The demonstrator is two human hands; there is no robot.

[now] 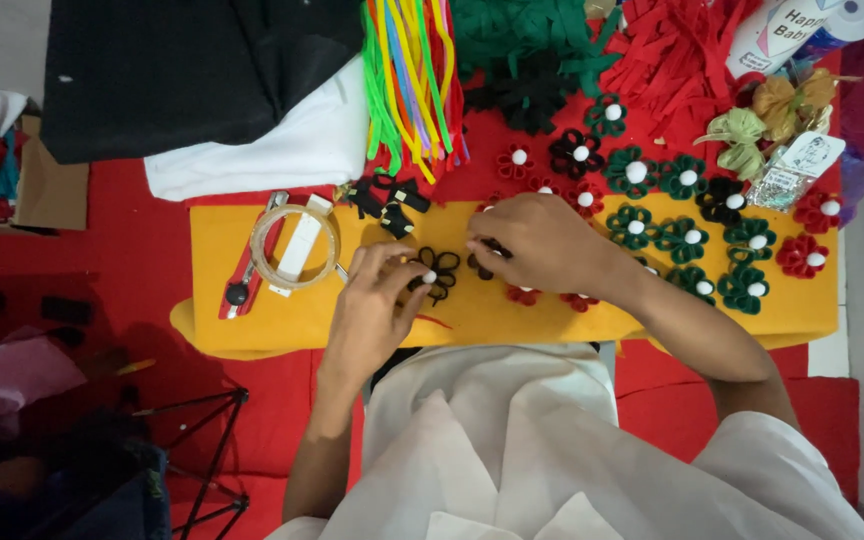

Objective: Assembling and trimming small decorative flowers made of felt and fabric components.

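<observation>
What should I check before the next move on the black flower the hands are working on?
1. Black flower lying on the yellow cloth: ok.
2. White bead at the flower's centre: ok.
3. Left hand fingertips on the flower, steady grip: ok.
4. Right hand pinching a dark piece; which piece: cannot tell.
5. Tape roll and cutter apart from the hands: ok.
6. Bead fixed firmly: cannot tell.

Person in a white garment (512, 440), loose cloth with soft folds over chest and lap. Short sleeves: white fabric ends near the elbows, forearms bare below. No watch, ring or bracelet visible on left hand (377, 300) or right hand (542, 243).
</observation>
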